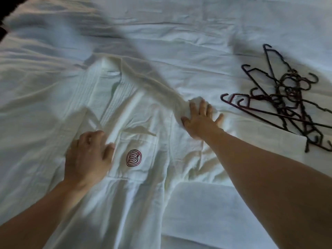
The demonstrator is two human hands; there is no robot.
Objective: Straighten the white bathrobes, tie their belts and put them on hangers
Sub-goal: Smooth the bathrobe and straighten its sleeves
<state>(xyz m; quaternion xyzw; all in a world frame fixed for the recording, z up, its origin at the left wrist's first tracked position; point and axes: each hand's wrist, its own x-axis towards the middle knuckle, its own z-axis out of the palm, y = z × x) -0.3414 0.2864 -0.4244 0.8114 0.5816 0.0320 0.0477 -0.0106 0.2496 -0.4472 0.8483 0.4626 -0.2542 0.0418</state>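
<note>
Left hand (88, 155) presses flat beside the bathrobe (143, 169) pocket logo (133, 158); right hand (202, 116), fingers spread, flattens what looks like 1 bunched sleeve. Sweep outward from the logo.

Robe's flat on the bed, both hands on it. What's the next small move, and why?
Probably sweep the right hand outward to flatten the bunched sleeve beneath it, while the left hand pins the white bathrobe with the red round logo. Creases remain beside the pocket, and the dark plastic hangers lie untouched.
</note>
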